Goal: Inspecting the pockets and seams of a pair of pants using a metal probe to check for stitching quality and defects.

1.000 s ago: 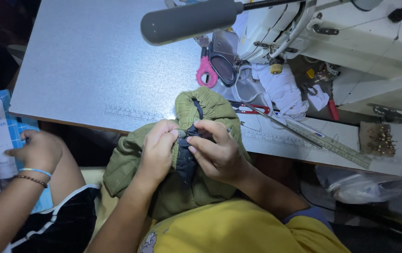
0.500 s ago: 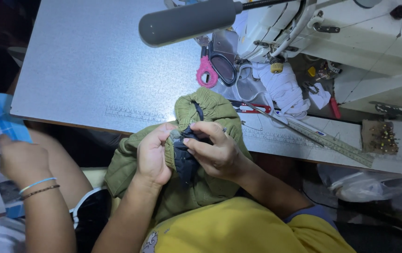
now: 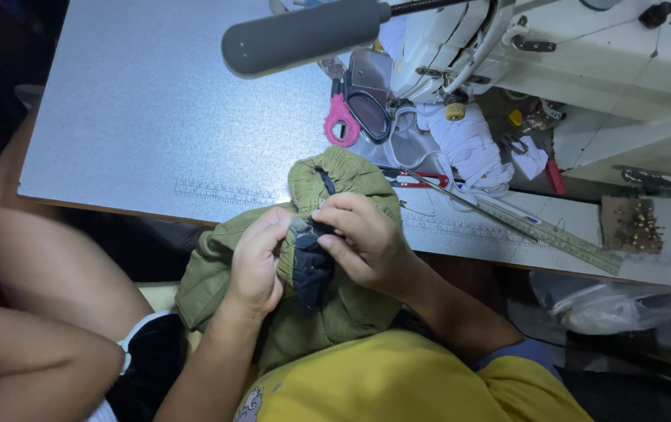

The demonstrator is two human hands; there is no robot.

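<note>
An olive green garment (image 3: 218, 273) is bunched over the table's front edge and my lap. A dark navy fabric piece (image 3: 312, 270) lies against its waistband, between my hands. My left hand (image 3: 256, 262) grips the green cloth on the left of the navy piece. My right hand (image 3: 363, 238) pinches the top of the navy piece and the waistband from the right. My fingertips nearly meet over the seam.
A white sewing machine (image 3: 585, 70) stands at the back right of the grey table (image 3: 140, 125), with a grey lamp handle (image 3: 304, 35) above. Pink-handled clippers (image 3: 341, 129), red snips (image 3: 414, 180), a metal ruler (image 3: 546, 233) and white cloth (image 3: 468, 144) lie nearby. Another person's arm (image 3: 39, 258) is at left.
The person at left has moved the arm closer and lower, and the blue-and-white paper is out of view. My hands keep their hold on the garment, shifting only slightly.
</note>
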